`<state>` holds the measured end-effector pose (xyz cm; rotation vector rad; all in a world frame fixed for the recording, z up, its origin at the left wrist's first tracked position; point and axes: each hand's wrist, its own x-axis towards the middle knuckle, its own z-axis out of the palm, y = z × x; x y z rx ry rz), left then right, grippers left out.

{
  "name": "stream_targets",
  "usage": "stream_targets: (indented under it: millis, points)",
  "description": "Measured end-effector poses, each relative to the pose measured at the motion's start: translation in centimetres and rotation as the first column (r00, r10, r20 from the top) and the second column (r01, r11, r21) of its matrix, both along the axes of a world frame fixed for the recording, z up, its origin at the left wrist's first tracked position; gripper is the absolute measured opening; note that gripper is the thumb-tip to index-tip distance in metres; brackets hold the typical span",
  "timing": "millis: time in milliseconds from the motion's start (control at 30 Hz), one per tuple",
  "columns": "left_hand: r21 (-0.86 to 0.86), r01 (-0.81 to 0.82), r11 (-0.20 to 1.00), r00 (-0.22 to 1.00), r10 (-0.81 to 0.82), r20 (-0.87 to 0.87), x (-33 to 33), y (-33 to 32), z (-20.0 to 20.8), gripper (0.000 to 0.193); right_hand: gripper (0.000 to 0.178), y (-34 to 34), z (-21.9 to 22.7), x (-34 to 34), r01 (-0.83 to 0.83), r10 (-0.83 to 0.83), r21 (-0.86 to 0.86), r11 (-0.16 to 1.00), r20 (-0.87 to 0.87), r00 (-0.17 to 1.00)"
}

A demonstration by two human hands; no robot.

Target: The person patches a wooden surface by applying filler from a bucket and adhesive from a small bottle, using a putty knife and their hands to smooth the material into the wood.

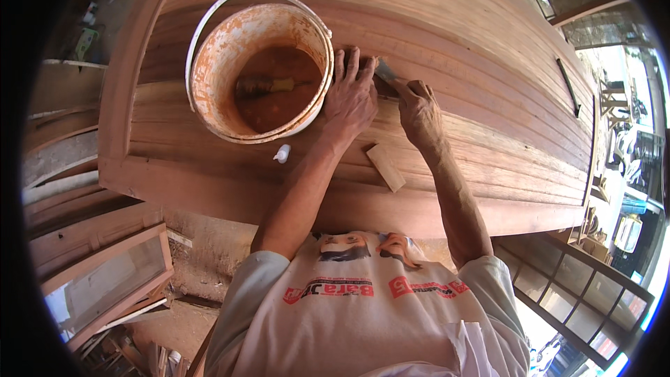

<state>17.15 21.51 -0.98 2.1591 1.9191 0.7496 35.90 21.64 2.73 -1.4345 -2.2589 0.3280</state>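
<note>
My left hand [352, 99] lies with its fingers stretched out on a large panelled wooden door [488, 112], beside a white bucket [209, 98]. My right hand [421, 113] is closed around a scraper with a flat greyish blade [385, 70]. That blade meets the wood just right of my left fingertips, and the handle is mostly hidden in my grip. Inside the bucket is reddish-brown stuff with a brush [279, 84] lying in it; its wall is smeared orange. A small wooden block [385, 167] rests on the door between my forearms.
A small white plastic cap or nozzle [282, 153] lies below the bucket. Toward the door's right end is a dark thin bar [569, 89]. Framed panels [105, 272] lean at lower left, a gridded window frame [576, 300] at lower right. Wood scraps litter the ground at lower left.
</note>
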Motion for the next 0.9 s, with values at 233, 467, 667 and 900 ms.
stream_targets:
  millis: [233,467,667,900]
  points:
    - [0.067,-0.040,0.997,0.999,0.042,-0.022,-0.3,0.5,-0.6,0.057,0.034,-0.1,-0.2,0.9,0.109,-0.109,-0.008,0.994,-0.201,0.973]
    - [0.055,-0.031,0.998,0.991,0.038,-0.131,0.1,0.8,-1.1,0.054,0.029,-5.5,2.1,12.1,0.340,-0.351,-0.089,0.936,-0.234,0.907]
    - [0.012,-0.047,0.999,0.999,0.047,-0.006,-1.5,1.3,-2.0,0.055,0.027,-11.2,3.3,28.7,0.472,-0.483,-0.103,0.876,-0.174,0.858]
    - [0.066,0.220,0.973,0.971,-0.225,0.083,20.4,-3.1,1.6,0.044,0.023,-12.7,3.1,44.7,0.529,-0.542,-0.138,0.837,-0.076,0.837]
